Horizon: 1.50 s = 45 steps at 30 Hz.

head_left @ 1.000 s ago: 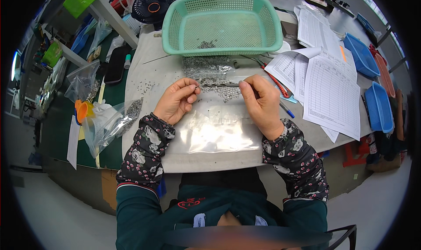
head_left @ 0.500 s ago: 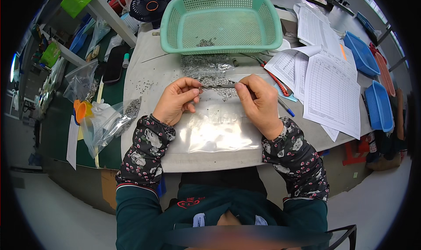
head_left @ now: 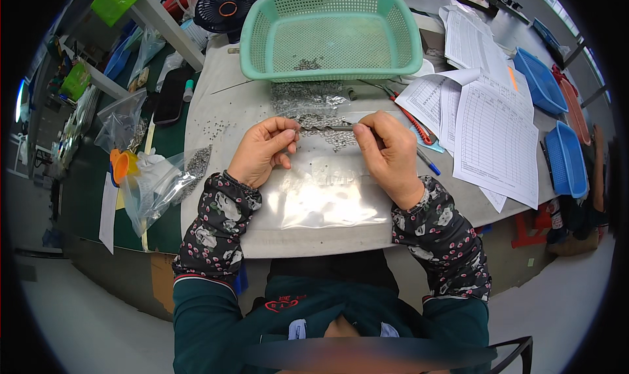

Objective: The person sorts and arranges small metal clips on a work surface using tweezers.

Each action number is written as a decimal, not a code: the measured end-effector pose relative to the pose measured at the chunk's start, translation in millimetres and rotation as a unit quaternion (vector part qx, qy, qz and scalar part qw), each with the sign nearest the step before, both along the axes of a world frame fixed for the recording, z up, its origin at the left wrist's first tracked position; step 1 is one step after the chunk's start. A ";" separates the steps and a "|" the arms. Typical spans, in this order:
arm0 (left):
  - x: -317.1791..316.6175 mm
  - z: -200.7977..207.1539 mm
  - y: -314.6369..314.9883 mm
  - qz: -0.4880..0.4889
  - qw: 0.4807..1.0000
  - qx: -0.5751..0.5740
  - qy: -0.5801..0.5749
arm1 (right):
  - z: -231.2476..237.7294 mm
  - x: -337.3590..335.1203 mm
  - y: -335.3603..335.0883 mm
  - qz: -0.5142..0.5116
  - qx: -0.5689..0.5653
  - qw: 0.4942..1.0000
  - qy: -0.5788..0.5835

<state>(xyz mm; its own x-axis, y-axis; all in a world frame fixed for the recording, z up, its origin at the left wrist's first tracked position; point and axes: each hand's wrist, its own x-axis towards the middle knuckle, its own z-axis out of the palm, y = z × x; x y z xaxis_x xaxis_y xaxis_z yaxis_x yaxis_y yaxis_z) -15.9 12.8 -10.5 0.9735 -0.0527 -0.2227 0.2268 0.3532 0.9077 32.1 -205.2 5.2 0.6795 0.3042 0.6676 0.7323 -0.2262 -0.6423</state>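
Note:
My left hand (head_left: pixel 265 150) is closed in a pinch, thumb against forefinger, above the table. Whatever small piece sits at its fingertips is too small to make out. My right hand (head_left: pixel 388 152) is closed around a slim metal tool (head_left: pixel 341 127) that looks like tweezers and points left towards the pinch. Below and behind the tool lies a pile of small metal parts (head_left: pixel 337 140). A clear plastic sheet or bag (head_left: pixel 321 200), bright with glare, lies flat on the table between my forearms. Farther back is a clear bag of small grey parts (head_left: pixel 308 97).
A green perforated basket (head_left: pixel 331 72) with a few parts stands at the back. To the right lie papers (head_left: pixel 496 138), a red-handled tool (head_left: pixel 414 123) and a blue-ended pen (head_left: pixel 428 161). A phone (head_left: pixel 171 97), a small fan (head_left: pixel 227 8) and a parts bag (head_left: pixel 167 184) are left.
My right hand has shifted very slightly to the right with the slim metal tool. My left hand stays almost where it was, still pinched.

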 end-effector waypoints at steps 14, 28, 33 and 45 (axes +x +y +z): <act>-0.5 -3.5 4.6 0.002 0.999 -0.027 -0.033 | 1.8 -0.9 -0.6 0.026 -0.008 1.000 0.013; 1.5 -7.7 7.7 -0.002 0.988 -0.154 -0.018 | 4.1 -0.3 -0.4 0.033 -0.015 0.999 -0.002; 5.2 -10.5 5.9 0.024 0.997 -0.068 -0.030 | 1.9 2.7 -2.4 0.027 -0.028 0.998 -0.054; 11.5 -13.3 -4.2 0.054 0.993 -0.006 -0.101 | 3.2 4.7 -7.3 0.021 -0.004 0.999 -0.030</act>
